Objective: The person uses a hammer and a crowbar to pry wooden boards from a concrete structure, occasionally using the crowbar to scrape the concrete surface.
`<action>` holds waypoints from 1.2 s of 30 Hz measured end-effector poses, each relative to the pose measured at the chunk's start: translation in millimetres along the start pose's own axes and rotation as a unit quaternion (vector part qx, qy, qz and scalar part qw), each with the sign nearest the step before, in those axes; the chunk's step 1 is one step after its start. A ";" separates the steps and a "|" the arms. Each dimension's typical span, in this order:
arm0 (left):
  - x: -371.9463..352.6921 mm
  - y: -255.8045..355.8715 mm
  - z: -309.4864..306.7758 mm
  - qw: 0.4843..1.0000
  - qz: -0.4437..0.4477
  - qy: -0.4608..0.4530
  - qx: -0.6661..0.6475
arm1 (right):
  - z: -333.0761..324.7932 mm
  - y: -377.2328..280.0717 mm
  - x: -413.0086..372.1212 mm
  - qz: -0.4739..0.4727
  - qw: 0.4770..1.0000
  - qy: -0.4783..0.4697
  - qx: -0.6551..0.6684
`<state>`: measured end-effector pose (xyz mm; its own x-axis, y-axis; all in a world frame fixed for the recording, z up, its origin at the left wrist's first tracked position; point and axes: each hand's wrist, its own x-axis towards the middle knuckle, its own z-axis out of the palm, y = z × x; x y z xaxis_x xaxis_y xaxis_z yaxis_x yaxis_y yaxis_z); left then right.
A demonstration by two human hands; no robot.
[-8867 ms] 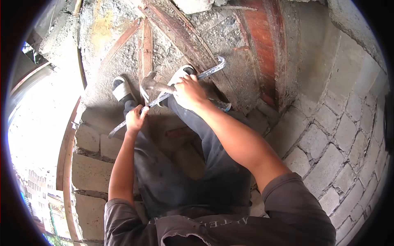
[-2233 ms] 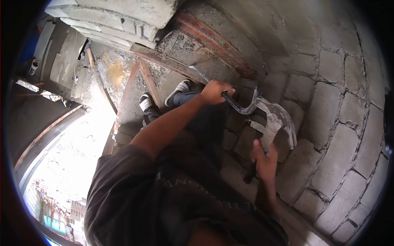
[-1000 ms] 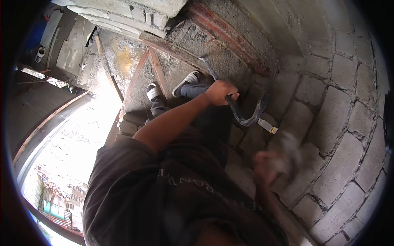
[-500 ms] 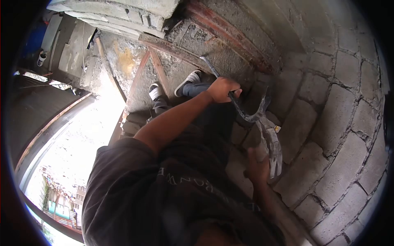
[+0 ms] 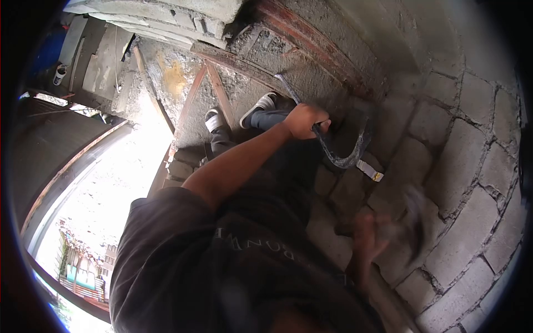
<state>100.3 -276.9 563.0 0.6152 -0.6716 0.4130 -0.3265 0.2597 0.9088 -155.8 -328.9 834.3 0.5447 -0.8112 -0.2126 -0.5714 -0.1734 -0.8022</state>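
My left hand (image 5: pixel 307 121) is wrapped round the shaft of a dark metal crowbar (image 5: pixel 328 154). The bar's thin end shows beyond my fist, and its hooked end curves over the block surface at the right. Lower down, my right hand (image 5: pixel 368 237) grips a hammer (image 5: pixel 415 222), whose head is smeared by motion. A gap separates the hammer head from the crowbar's hook. Just below the hook lies a small white strip with a yellow end (image 5: pixel 370 171).
Grey concrete blocks (image 5: pixel 459 161) with rough joints curve round the right side. My two shoes (image 5: pixel 258 108) stand near thin wooden slats (image 5: pixel 217 91). A reddish beam (image 5: pixel 311 44) and stacked slabs (image 5: pixel 166 19) are at the top. A bright opening (image 5: pixel 100 183) lies to the left.
The hammer and my right hand have swung away from the crowbar's hook, to the right and down, uncovering the white strip. My left hand stays on the crowbar nearly in place.
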 end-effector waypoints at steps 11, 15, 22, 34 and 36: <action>3.2 -2.0 3.1 0.999 0.008 0.006 0.036 | -1.0 11.3 -2.3 -0.267 0.800 -0.138 -0.519; 4.3 4.1 5.0 0.999 0.038 0.025 0.011 | -56.4 -50.3 4.3 -0.493 0.078 -0.048 -0.865; 2.8 -1.1 2.8 0.998 0.041 0.033 0.026 | 8.2 -43.8 15.3 -0.248 0.947 -0.135 -0.153; -8.6 0.8 -5.6 0.999 0.043 0.009 0.022 | -1.5 0.2 5.7 -0.357 0.806 -0.024 -0.472; -14.9 0.5 -6.2 0.998 0.044 0.023 0.031 | 58.9 -17.3 -8.0 0.149 0.944 -0.058 -0.288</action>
<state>95.4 -262.4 557.7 0.6145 -0.6144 0.4949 -0.4238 0.2720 0.8639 -114.1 -286.5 817.1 0.3512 -0.8108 -0.4682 -0.9308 -0.2483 -0.2683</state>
